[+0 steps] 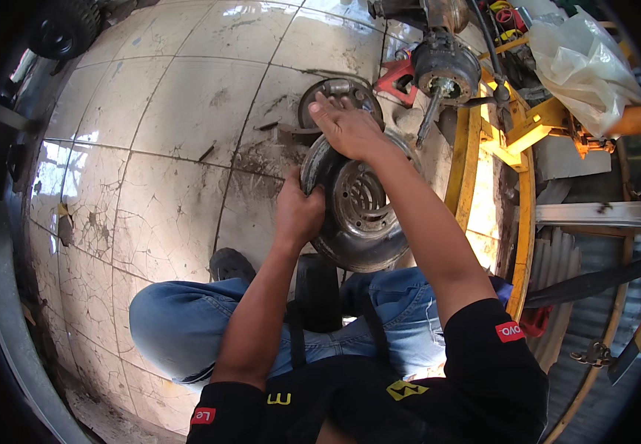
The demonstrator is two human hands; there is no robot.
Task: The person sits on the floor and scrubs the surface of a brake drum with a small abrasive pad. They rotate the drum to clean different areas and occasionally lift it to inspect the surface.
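A dark, round metal brake drum [357,250] stands tilted in front of my knees. Bolt holes ring its middle, and curved metal bars show in the central opening. My left hand [300,211] grips its left rim, thumb on the near face and the other fingers partly hidden behind. Across the drum's upper edge lies my right hand [350,132], fingers stretched out and apart. Those fingers reach over a round brake backing plate [369,101] on the floor just beyond the drum. Whether they touch the plate, I cannot tell.
A greasy axle hub [446,63] with a protruding shaft is at the far right, beside a red jack stand [398,83]. Nearer stands a yellow metal frame [525,244]. A plastic bag [583,70] hangs over it. A tyre [63,31] is far left; a grey beam [6,285] runs nearer.
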